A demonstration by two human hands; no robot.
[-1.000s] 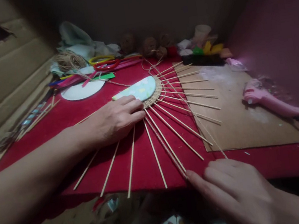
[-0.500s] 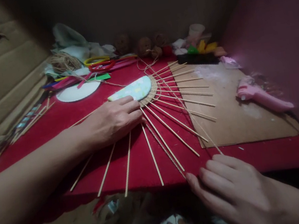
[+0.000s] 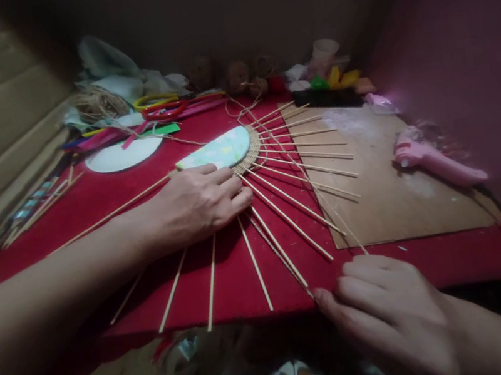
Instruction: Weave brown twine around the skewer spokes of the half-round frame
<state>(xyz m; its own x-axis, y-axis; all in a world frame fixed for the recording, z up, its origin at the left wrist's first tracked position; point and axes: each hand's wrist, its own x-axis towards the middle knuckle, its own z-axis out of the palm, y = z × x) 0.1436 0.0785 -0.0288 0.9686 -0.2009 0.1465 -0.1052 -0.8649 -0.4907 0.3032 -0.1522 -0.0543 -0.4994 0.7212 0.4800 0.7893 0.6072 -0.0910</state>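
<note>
A half-round piece with pale patterned cloth (image 3: 218, 149) lies on the red table, edged by a woven twine band (image 3: 255, 147). Thin wooden sticks (image 3: 292, 226) fan out from the band to the right and toward the front. My left hand (image 3: 207, 199) rests over the band and stick bases, fingers bent and pressed together; what they grip underneath is hidden. Near the front edge, my right hand (image 3: 383, 306) is closed on the twine (image 3: 280, 253). One strand runs from it to my left hand, another up across the sticks toward the back.
Brown board (image 3: 378, 211) at right, with a pink glue gun (image 3: 436, 161) on it. White oval (image 3: 124, 155), red-handled scissors (image 3: 165, 109), twine balls (image 3: 238, 75) and a clear cup (image 3: 325, 55) stand or lie toward the back. Spare sticks (image 3: 44, 207) lie at left.
My left hand has shifted slightly right along the band, its fingers now nearer the front-right sticks. The view has moved a little. My right hand still holds the twine.
</note>
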